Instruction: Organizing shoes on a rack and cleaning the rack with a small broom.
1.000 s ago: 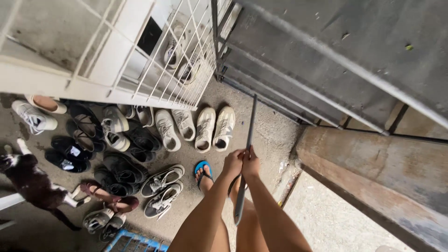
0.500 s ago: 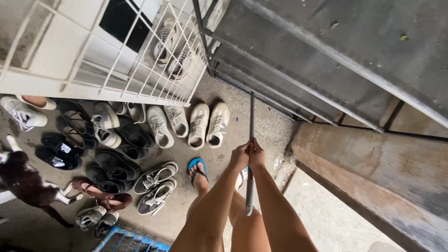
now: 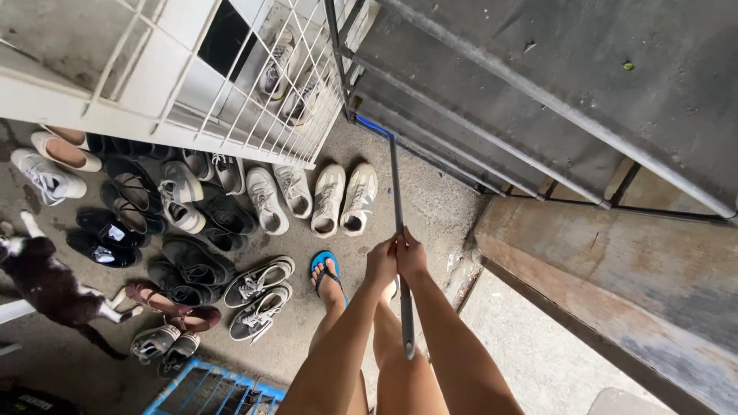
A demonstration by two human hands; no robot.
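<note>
I look straight down at my bare legs and a foot in a blue flip-flop (image 3: 326,268) on a concrete floor. My left hand (image 3: 380,263) and my right hand (image 3: 411,257) are clasped side by side around a long grey pole (image 3: 398,201). The pole runs from near my knees forward to the base of a grey metal gate (image 3: 492,92), where a blue part (image 3: 374,127) shows at its far end. What the blue end is cannot be made out.
Several pairs of shoes (image 3: 231,223) lie in rows on the left, below a white wire grille (image 3: 254,84). A dark-and-white cat (image 3: 46,280) stands at far left. A blue crate (image 3: 219,392) sits at the bottom. A concrete step (image 3: 615,269) rises on the right.
The pole has been pushed forward toward the gate's base, and its blue far end has come into view. Both hands stay clasped on it. The view shifted slightly.
</note>
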